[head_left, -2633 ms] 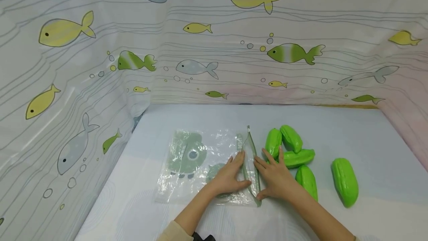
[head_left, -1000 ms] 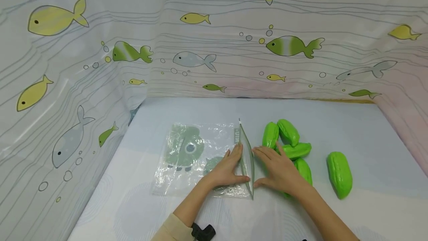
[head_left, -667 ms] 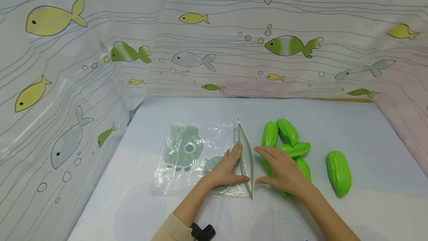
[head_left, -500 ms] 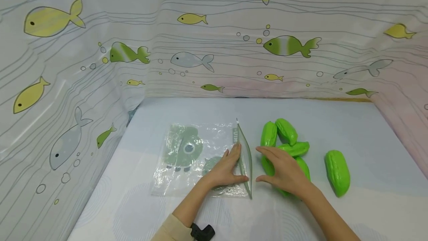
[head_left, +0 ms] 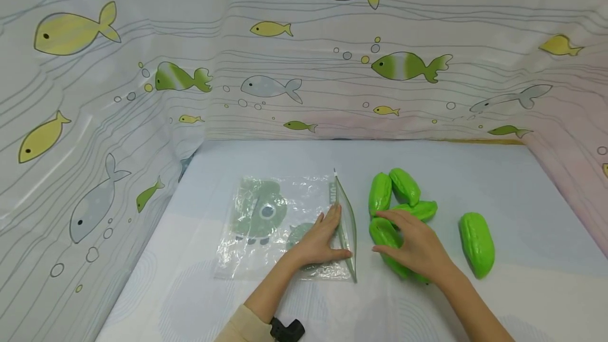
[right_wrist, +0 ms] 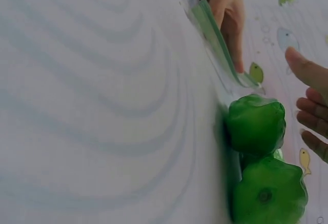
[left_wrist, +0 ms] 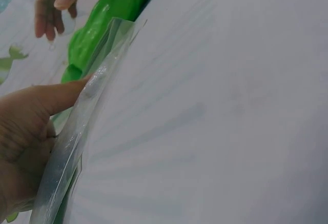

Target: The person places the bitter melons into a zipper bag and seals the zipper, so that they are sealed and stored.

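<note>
The fingers and thumb of the right hand (head_left: 418,241) are apart, and this hand is over the group of green vegetables (head_left: 421,210). The left hand (head_left: 314,243) has its fingers spread and rests on the clear bag (head_left: 282,231), near its partly open mouth. The bag lies flat on the surface (head_left: 285,157); one single vegetable (head_left: 477,246) lies farther right.

On the surface (head_left: 294,157), a bag (head_left: 282,226) is lying left, a cluster of vegetables (head_left: 423,210) is sitting right of it, and another vegetable (head_left: 477,245) (well apart) is lying farther right; a curtain (head_left: 328,62) is hanging behind.
</note>
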